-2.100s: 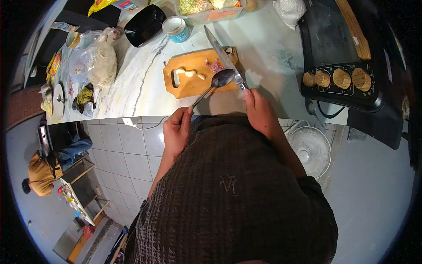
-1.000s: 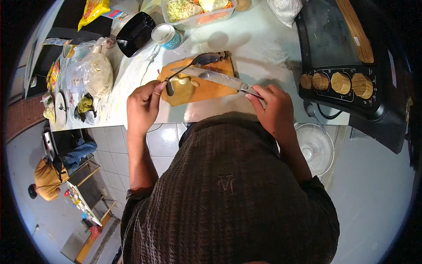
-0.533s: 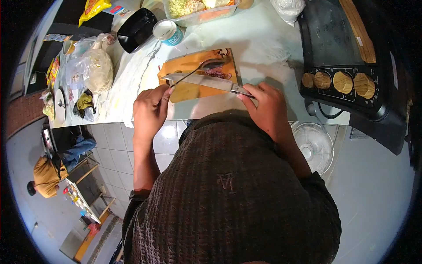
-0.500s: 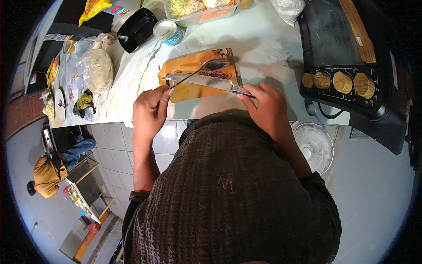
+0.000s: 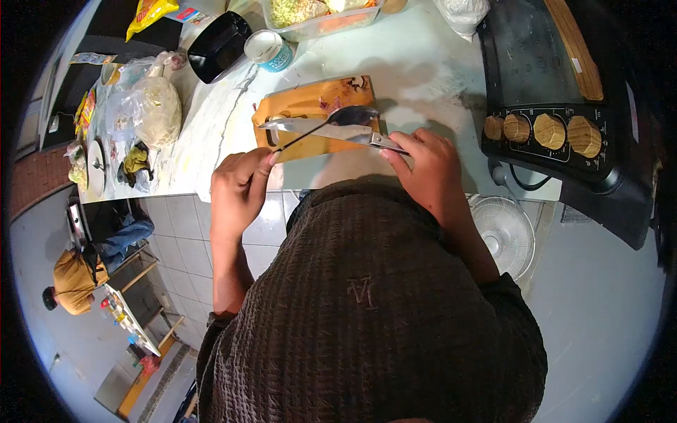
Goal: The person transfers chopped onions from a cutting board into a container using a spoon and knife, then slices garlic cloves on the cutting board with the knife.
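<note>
My left hand [image 5: 238, 185] is closed on the thin handle of a dark spoon [image 5: 355, 115], whose bowl points right over the wooden cutting board [image 5: 317, 95]. In my right hand [image 5: 428, 164] is the metal handle of a knife [image 5: 342, 132], its blade reaching left across the board's near part. The spoon crosses above the blade; whether they touch I cannot tell. Dark reddish scraps lie on the board, partly hidden behind the spoon bowl.
A black tray [image 5: 218, 48], a blue-labelled can [image 5: 275, 55] and a plastic food container [image 5: 319, 27] stand behind the board. Plastic bags [image 5: 156, 113] lie left. An oven with wooden knobs [image 5: 549, 132] is at right, a fan [image 5: 499, 240] below. Another person [image 5: 76, 282] sits far left.
The spoon bowl has moved down toward me and slightly right, now overlapping the knife blade. My left hand has dropped a little. The knife stays nearly in place.
</note>
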The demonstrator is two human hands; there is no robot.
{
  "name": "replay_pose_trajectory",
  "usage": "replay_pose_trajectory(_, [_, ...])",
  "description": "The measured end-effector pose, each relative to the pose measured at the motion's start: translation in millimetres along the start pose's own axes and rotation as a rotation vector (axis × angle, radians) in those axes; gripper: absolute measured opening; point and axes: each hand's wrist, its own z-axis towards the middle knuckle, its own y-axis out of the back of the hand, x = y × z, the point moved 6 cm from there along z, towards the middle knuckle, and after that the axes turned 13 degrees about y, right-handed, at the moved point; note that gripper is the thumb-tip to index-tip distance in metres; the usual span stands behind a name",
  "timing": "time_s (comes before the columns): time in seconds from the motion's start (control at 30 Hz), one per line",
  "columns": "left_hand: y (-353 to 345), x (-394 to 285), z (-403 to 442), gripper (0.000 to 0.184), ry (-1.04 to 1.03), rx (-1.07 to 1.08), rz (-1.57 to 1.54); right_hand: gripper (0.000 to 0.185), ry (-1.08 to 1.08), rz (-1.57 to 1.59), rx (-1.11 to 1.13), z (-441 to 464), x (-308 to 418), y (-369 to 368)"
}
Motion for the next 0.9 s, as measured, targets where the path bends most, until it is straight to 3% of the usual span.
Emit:
replay_pose_trajectory(0.07, [-0.9,0.1,-1.5,0.013,-0.01,0.025,-0.052,0.027,-0.003,-0.001,-0.025,-0.5,-0.6,3.0])
replay_pose_trajectory(0.23, [-6.4,9.0,4.4,0.012,0.042,-0.047,0.177,0.026,-0.009,-0.004,-0.014,-3.6,-0.6,7.2])
replay_pose_trajectory(0.33, [-1.4,6.4,1.7,0.012,0.073,-0.035,0.013,0.024,-0.011,-0.013,-0.026,-3.8,-1.6,11.0])
replay_pose_trajectory(0.47, [-6.2,7.9,-2.1,0.012,0.018,0.039,0.024,0.023,-0.016,-0.05,0.016,-4.4,-1.7,14.8])
replay_pose_trajectory(0.6, [-14.3,4.6,3.6,0.011,0.014,-0.012,0.296,0.024,-0.002,-0.062,0.041,-7.9,-1.1,14.2])
replay_pose_trajectory(0.7, [-7.8,23.1,2.7,0.021,0.342,-0.057,-0.005,0.024,-0.076,0.009,0.051,-14.7,-5.9,16.7])
replay_pose_trajectory(0.8, [-3.9,43.6,-1.5,0.027,0.353,-0.146,-0.27,0.025,-0.203,0.126,0.089,-24.8,-18.1,12.8])
replay_pose_trajectory(0.9, [2.7,56.6,-5.5,0.029,0.451,-0.149,-0.258,0.024,-0.267,0.245,-0.003,-34.4,-26.8,10.2])
